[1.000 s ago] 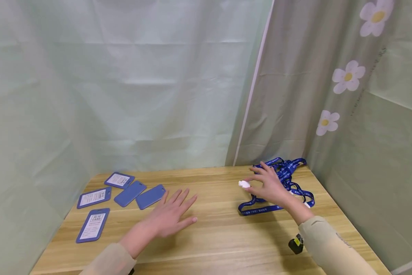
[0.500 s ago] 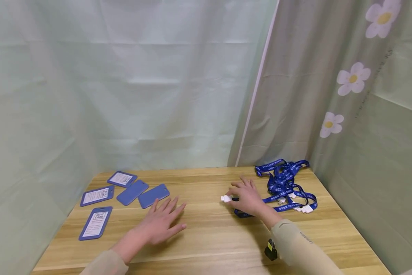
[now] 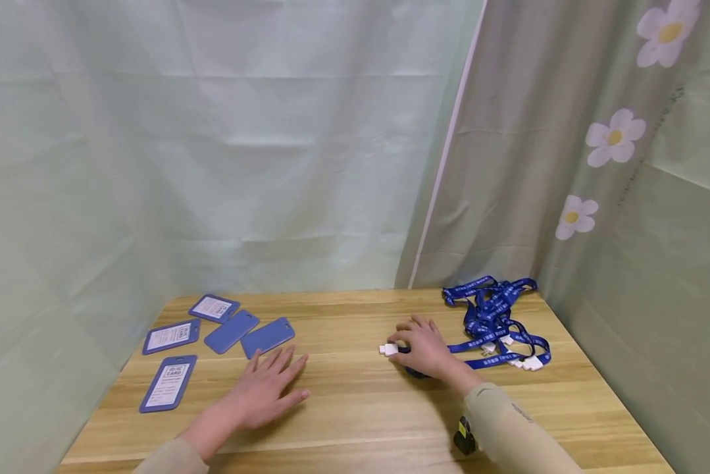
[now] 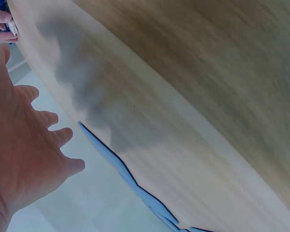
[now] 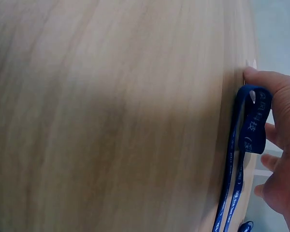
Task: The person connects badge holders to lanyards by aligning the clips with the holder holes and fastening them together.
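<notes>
My right hand (image 3: 424, 349) pinches the white plastic end (image 3: 388, 349) of a blue lanyard (image 3: 461, 346) low over the table. From that hand the printed strap runs back to the right; in the right wrist view a loop of the lanyard (image 5: 253, 121) hangs beside the palm. My left hand (image 3: 264, 392) is held palm down with fingers spread, holding nothing. Just beyond its fingertips lies a blue card holder (image 3: 268, 336), plain side up. In the left wrist view the left hand (image 4: 29, 145) hovers above its shadow on the wood.
Several more blue card holders (image 3: 168, 384) lie at the left of the wooden table (image 3: 355, 421), some with a printed card showing. A tangled pile of blue lanyards (image 3: 489, 309) with white ends (image 3: 531, 363) sits at the back right. Curtains (image 3: 307, 164) enclose the table.
My right hand has moved left and down, drawing the white lanyard end away from the pile and low over the table. The left hand has shifted left, fingers still spread.
</notes>
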Motion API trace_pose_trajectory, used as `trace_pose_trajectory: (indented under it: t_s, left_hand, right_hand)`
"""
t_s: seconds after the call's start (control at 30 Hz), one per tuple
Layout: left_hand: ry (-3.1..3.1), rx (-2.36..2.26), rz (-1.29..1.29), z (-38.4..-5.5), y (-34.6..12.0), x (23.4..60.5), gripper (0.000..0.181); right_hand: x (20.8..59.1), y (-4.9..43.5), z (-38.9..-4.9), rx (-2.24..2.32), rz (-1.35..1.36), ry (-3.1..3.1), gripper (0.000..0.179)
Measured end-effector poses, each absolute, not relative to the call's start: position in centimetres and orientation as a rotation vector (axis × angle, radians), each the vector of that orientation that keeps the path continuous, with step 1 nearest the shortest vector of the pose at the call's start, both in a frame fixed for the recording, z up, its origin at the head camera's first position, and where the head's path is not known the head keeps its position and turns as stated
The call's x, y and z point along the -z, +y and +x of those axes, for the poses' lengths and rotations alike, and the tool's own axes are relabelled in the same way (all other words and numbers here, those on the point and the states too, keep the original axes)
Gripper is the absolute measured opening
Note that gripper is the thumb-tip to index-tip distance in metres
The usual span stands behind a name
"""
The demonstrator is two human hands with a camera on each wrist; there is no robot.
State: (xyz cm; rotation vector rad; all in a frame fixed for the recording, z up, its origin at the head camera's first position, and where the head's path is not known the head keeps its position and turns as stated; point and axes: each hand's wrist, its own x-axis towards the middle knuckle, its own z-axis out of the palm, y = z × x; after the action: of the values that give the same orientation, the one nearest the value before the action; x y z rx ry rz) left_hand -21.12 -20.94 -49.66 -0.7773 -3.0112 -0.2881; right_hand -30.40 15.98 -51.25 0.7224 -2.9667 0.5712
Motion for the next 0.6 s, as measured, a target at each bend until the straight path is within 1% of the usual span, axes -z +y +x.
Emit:
trace_pose_trajectory:
  t_s: [0.2, 0.6]
  left_hand:
    - [-2.979, 0.336, -0.77, -21.8, -22.0, 49.9, 0.073]
    - [-3.108, 0.2, -0.55, -25.4, -24.2, 49.7, 0.075]
  right_hand:
    - [51.1, 16.2, -30.1, -0.642, 0.69, -2.986, 0.03]
    - [51.3, 16.2, -30.2, -0.688, 0.671, -2.991, 0.025]
